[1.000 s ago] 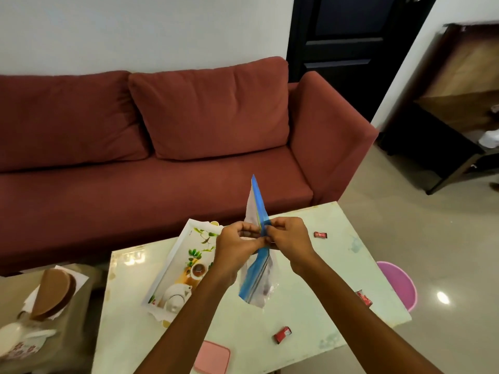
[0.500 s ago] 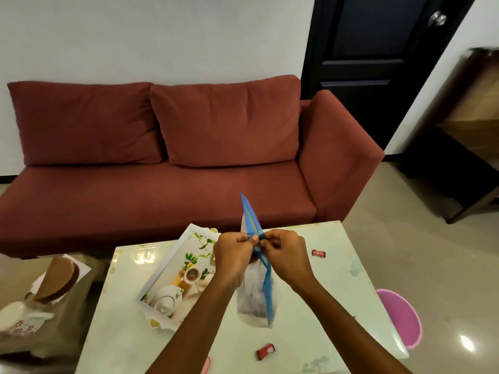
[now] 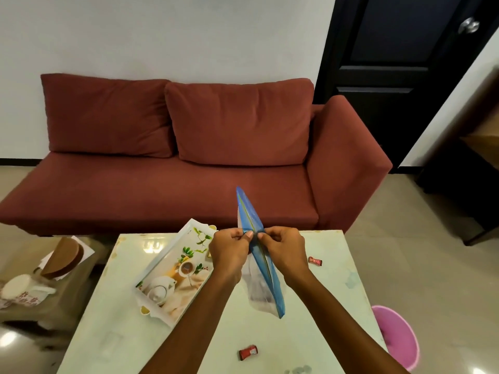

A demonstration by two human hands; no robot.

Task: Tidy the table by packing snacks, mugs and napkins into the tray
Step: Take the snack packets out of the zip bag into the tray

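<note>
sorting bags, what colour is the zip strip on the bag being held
Blue, on the zip bag; clearest in the head view.

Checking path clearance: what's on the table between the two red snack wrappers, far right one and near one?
Head view: only bare pale tabletop between the far red wrapper and the near red wrapper. The held blue-edged clear plastic bag hangs just left of that stretch.
</note>
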